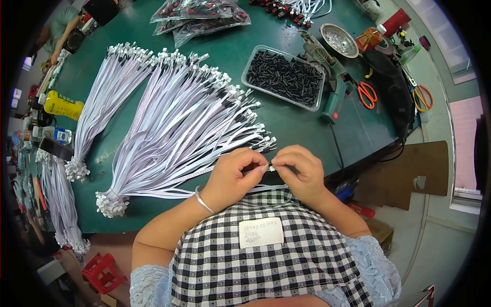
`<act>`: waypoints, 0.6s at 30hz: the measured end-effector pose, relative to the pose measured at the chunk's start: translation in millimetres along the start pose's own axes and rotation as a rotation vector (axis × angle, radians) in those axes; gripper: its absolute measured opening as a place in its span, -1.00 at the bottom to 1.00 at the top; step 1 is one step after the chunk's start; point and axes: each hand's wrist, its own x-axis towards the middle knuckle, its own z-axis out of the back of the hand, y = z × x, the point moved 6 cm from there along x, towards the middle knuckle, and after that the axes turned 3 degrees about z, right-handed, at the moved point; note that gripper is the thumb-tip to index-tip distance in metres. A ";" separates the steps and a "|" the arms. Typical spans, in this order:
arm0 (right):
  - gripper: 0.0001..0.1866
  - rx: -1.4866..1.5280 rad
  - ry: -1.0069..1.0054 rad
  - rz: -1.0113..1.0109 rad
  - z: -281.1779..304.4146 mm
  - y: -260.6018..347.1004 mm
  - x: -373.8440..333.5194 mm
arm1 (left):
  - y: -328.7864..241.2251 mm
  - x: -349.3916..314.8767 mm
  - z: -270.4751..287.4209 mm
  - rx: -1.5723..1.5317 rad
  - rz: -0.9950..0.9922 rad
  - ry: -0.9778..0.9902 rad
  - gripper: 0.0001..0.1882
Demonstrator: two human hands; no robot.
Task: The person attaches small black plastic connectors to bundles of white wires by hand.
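My left hand (236,173) and my right hand (300,173) meet in front of the apron, both closed in a pinch. Between their fingertips shows a tiny black and white cable end (270,167); the fingers hide most of it. A large fan of flat white cables (174,117) spreads over the table just left of my hands. Its cables are gathered at a clump of white connectors (112,203), and their other ends carry small white plugs and black pieces. Beyond my hands stands a clear plastic box (308,106) full of short black tube pieces (284,74).
A soldering iron (335,102) with its stand, a metal bowl (339,41) and orange-handled scissors (366,95) lie at the right. Another cable bundle (105,102) and a yellow bottle (63,105) sit left. Plastic bags (204,20) lie at the back of the green table (215,43).
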 end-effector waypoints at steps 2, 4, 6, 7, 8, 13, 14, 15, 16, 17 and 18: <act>-0.85 -0.002 0.003 -0.001 -0.4 -0.5 -0.1 | -2.0 0.6 0.6 0.014 -0.031 -0.002 -0.93; -0.85 -0.030 0.032 0.015 0.2 0.2 2.6 | -5.5 2.0 0.9 0.097 -0.067 0.010 -0.92; -0.84 -0.054 0.064 0.036 0.6 1.1 6.1 | -3.9 3.0 2.1 0.096 -0.067 0.005 -0.92; -0.86 -0.064 0.084 0.001 0.4 -1.2 7.5 | -3.5 3.7 3.1 0.095 -0.068 0.001 -0.91; -0.87 -0.075 0.104 -0.034 0.2 -3.6 8.2 | -3.5 3.9 4.1 0.096 -0.068 0.001 -0.91; -0.86 -0.076 0.188 -0.094 -0.1 -6.6 10.3 | 4.6 1.4 4.2 0.018 -0.011 0.036 -0.77; -0.87 -0.054 0.202 -0.120 -2.0 -6.9 11.2 | 4.5 1.0 4.2 0.020 0.040 0.054 -0.74; -0.87 -0.032 0.221 -0.089 -2.3 -3.0 12.9 | 3.8 1.2 4.5 0.003 0.055 0.054 -0.75; -0.86 -0.058 0.211 -0.110 1.7 -1.7 12.8 | 1.3 2.1 4.6 0.020 -0.007 0.023 -0.75; -0.86 -0.087 0.199 -0.134 2.4 -2.1 12.0 | 1.0 2.2 3.7 0.038 -0.069 -0.004 -0.75; -0.86 -0.072 0.211 -0.111 -0.1 -1.7 11.2 | -0.1 3.2 1.1 0.102 -0.108 -0.002 -0.75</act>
